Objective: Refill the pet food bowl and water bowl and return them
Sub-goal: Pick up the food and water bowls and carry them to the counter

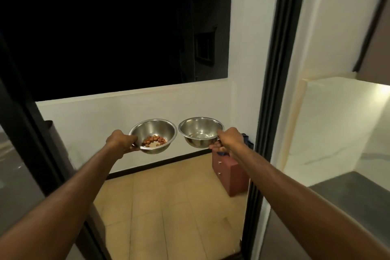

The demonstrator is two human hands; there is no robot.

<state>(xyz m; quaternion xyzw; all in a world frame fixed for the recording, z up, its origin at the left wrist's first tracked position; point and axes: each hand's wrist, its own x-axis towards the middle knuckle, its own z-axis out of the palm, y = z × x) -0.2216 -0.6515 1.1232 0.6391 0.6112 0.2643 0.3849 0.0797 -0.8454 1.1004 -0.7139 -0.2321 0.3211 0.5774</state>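
Left hand (121,140) grips the kibble bowl (153,136), right hand (229,139) the water bowl (200,132); returning them, next lower both level onto the tiled floor (168,207).

Both bare arms are reaching straight out in front, forearms converging toward the middle, at about the same height. The left hand (120,141) is gripping a bowl rim, thumb over the top, fingers curling underneath. The right hand (229,140) is clamping the same way, thumb on top, fingertips (215,145) showing below.
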